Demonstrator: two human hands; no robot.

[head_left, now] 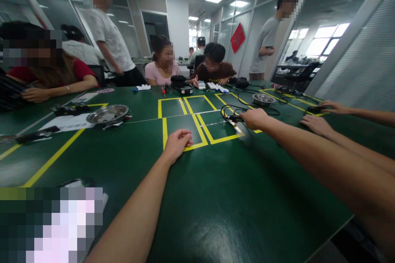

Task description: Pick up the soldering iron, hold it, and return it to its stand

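My left hand [177, 143] rests on the green table [216, 197] as a loose fist, knuckles down on a yellow tape line, and nothing shows inside it. Farther out, my right hand [254, 118] is stretched forward and closed on the end of a black cable [230, 111] that lies coiled beside the yellow taped squares [197, 125].
A metal bowl [107, 114] and papers lie at the left, a second bowl [263, 99] at the right. Another person's two hands [317, 125] rest on the table at the right. Several people sit or stand around the far side, with gloves and tools before them.
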